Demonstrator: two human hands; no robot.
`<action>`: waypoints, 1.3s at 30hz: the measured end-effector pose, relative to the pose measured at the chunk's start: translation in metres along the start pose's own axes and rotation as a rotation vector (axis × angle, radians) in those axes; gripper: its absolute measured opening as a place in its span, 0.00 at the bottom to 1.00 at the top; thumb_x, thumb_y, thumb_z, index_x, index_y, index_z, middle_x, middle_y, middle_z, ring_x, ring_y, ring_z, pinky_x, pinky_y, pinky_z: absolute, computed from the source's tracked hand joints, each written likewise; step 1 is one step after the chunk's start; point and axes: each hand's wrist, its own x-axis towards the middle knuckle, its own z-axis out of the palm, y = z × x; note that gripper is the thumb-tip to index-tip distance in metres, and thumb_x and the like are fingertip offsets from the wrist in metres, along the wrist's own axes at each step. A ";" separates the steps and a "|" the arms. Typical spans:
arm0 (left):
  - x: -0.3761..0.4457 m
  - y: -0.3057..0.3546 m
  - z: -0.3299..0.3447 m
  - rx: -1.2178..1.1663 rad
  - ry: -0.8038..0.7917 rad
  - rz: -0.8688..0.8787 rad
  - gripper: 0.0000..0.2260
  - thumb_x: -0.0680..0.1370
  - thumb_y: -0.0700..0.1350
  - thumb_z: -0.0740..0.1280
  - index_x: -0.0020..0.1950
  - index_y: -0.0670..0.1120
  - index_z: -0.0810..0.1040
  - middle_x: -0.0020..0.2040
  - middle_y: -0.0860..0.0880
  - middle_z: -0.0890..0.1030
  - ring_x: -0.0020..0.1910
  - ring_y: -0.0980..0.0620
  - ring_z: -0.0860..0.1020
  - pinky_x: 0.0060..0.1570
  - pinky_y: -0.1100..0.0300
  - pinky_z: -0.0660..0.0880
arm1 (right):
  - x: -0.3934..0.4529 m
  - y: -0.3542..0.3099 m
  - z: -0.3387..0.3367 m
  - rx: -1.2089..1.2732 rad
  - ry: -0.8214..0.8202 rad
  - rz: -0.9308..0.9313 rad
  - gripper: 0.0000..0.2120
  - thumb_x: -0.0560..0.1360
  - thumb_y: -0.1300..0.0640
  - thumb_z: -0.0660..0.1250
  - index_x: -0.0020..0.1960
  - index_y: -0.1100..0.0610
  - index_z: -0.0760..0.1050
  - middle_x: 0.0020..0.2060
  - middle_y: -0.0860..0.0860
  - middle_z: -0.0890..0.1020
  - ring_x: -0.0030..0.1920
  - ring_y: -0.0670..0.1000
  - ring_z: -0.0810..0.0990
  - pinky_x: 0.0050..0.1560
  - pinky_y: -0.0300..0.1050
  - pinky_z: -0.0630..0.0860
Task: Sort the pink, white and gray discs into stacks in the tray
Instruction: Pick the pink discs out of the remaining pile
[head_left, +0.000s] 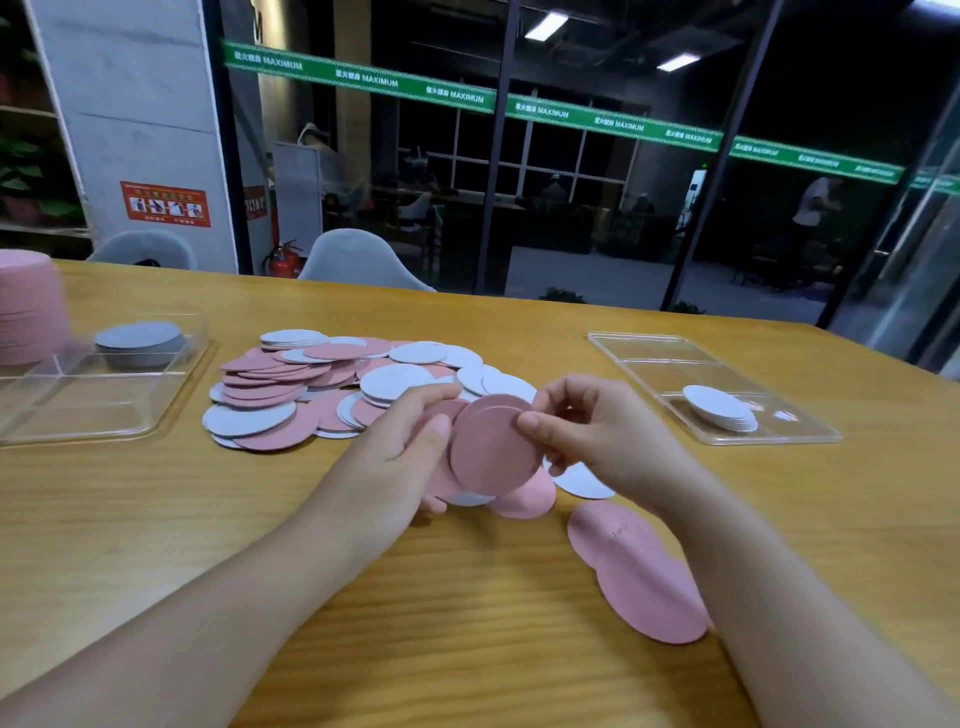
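Left hand (400, 447): cupping a small fan of pink discs (488, 447) from below and behind, fingers curled round their edges, probably so the bunch is squaring up into one pile.
Right hand (582, 426): pinching the rim of the front pink disc between thumb and fingertips, likely sliding it into line with the rest.
Held discs: hanging just above the table (467, 597), with a white disc and more pink ones peeking out underneath; whether those are being held or are lying on the wood I cannot tell.
Pile (332, 384): mixed pink and white discs lying loose beyond the hands, waiting to be sorted.
Loose pink (639, 571): two or so discs lying near the right forearm, apart from the pile.
Right tray (769, 431): holding a leaning white stack (719, 408) in its near compartment.
Left tray (171, 405): holding a gray stack (139, 340) at the back; a tall pink stack (28, 306) is standing at its far left, which is probably where the held discs are heading.
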 end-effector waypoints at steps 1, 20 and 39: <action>-0.001 0.000 0.002 0.004 -0.027 0.018 0.12 0.80 0.47 0.59 0.54 0.66 0.71 0.51 0.66 0.76 0.39 0.54 0.80 0.43 0.52 0.80 | 0.000 0.000 0.004 0.015 -0.014 0.009 0.05 0.73 0.63 0.69 0.40 0.62 0.74 0.27 0.51 0.77 0.26 0.46 0.75 0.29 0.37 0.75; -0.007 0.002 0.003 0.283 -0.258 0.064 0.23 0.79 0.40 0.60 0.55 0.72 0.67 0.61 0.66 0.67 0.38 0.56 0.76 0.34 0.73 0.72 | -0.052 0.013 -0.057 -0.657 -0.182 0.467 0.23 0.65 0.41 0.74 0.57 0.43 0.73 0.48 0.35 0.77 0.46 0.37 0.74 0.47 0.35 0.70; -0.011 0.007 -0.002 0.392 -0.258 0.068 0.26 0.77 0.37 0.58 0.56 0.71 0.67 0.56 0.73 0.67 0.39 0.64 0.74 0.39 0.73 0.68 | -0.064 -0.003 -0.034 -0.855 -0.324 0.554 0.41 0.63 0.36 0.73 0.71 0.46 0.60 0.61 0.44 0.66 0.58 0.49 0.72 0.60 0.48 0.71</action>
